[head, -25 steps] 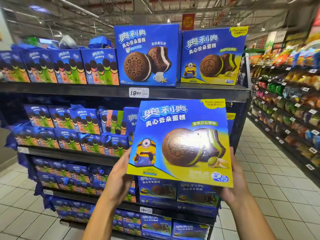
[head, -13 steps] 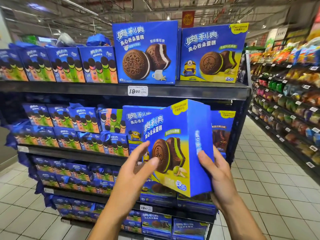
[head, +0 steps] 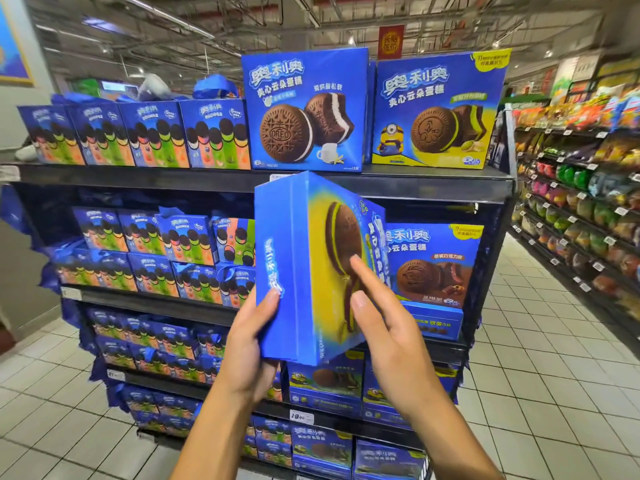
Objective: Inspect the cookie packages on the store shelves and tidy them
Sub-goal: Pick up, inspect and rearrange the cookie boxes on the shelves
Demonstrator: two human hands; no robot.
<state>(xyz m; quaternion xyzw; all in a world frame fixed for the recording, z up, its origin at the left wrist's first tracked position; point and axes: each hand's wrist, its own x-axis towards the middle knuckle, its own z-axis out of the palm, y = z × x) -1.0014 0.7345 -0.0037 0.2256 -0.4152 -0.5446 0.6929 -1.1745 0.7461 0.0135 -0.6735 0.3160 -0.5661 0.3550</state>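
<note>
Blue-and-yellow rectangular cardboard cookie box (head: 311, 271) held in mid-air before the dark metal store shelf (head: 415, 183), narrow blue side turned toward camera, printed front angled right. Judged light, stiff-walled, glossy and somewhat slippery; corners liable to crush. Best gripped across opposite faces near the lower edge. Left hand (head: 251, 344) cupped under bottom corner, thumb clamped on side panel. Right hand (head: 384, 327) relaxed, straight fingers (head: 363, 271) touching printed front, not wrapped round.

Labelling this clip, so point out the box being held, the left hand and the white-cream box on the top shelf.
held box (head: 304, 271), head view, yellow front face
left hand (head: 247, 344), head view, back of hand
white-cream box (head: 304, 109), head view, front face
</note>
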